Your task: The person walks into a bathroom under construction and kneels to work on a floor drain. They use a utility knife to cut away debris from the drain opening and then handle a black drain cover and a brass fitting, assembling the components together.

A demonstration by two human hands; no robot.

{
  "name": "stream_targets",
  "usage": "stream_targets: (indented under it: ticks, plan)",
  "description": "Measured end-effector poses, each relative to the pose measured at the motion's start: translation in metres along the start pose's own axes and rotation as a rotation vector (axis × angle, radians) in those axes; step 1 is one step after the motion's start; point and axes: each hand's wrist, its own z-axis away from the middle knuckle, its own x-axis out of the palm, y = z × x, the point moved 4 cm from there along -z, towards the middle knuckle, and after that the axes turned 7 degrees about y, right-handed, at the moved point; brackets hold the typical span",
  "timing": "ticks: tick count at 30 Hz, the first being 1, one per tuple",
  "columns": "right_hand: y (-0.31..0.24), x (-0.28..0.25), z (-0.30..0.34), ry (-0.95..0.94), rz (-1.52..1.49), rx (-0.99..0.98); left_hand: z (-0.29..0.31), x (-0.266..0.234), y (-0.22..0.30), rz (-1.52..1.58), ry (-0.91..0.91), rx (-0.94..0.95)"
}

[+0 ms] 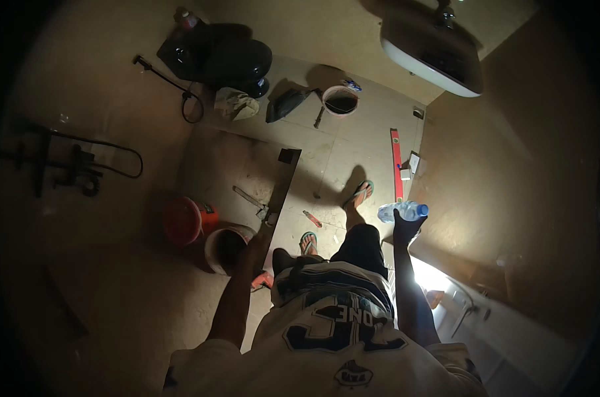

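My right hand (406, 228) is wrapped round a clear plastic water bottle (394, 212) with a blue cap, held nearly level over the right side of the floor. My left hand (267, 228) is at the dark edge of a low partition (286, 178). Its fingers are too dim to make out, and whether it grips the edge cannot be told. Close by this hand is a tool with a long pale handle (247, 197). On the floor between my hands lies a small red-orange tool (312, 219), near my sandalled feet.
Beyond the bottle lie a red spirit level (397, 159) and small white boxes (409, 168). A lidded red bucket (184, 221) and an open bucket (226, 250) stand at left. Farther off are another bucket (340, 101), black bags (237, 59) and a wall-mounted washbasin (432, 69).
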Motion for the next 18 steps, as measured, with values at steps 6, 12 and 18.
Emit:
stream_targets:
  ticks: [6, 12, 18]
  plan:
    - [0.013, 0.074, -0.130, 0.060, -0.013, -0.071, 0.000, 0.091, -0.040, -0.347, -0.018, 0.009]
    - [-0.035, 0.119, -0.276, 0.018, 0.132, -0.102, -0.047, 0.151, 0.095, -0.308, -0.292, -0.265]
    - [-0.166, 0.144, -0.404, 0.088, -0.095, -0.280, -0.173, 0.137, 0.217, -0.111, -0.123, -0.208]
